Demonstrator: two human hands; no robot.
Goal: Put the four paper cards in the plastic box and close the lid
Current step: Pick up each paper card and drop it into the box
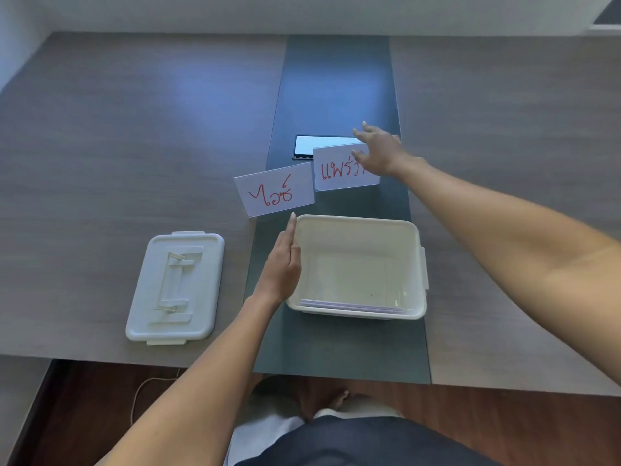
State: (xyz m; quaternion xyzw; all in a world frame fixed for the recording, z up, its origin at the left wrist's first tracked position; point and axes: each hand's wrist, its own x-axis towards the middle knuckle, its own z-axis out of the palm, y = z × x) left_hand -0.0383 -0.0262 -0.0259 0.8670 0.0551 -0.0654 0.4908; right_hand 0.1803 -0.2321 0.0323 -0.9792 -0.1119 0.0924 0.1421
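Observation:
A white plastic box (pixel 416 264) stands open on the table's dark centre strip, and cards (pixel 349 306) lie flat along its near inner wall. Its lid (pixel 174 287) lies top up on the table to the left. Two white cards with red writing stand behind the box: one (pixel 274 190) at the left, one (pixel 339 168) at the right. My left hand (pixel 282 264) rests flat against the box's left wall, fingers straight, holding nothing. My right hand (pixel 379 151) reaches over the right card's top right corner with fingers spread; whether it touches the card I cannot tell.
A phone (pixel 322 146) with a lit screen lies flat behind the right card. The table's near edge (pixel 134 363) runs just in front of the lid and the box. Below it are my lap and a wooden floor with a cable (pixel 141 391).

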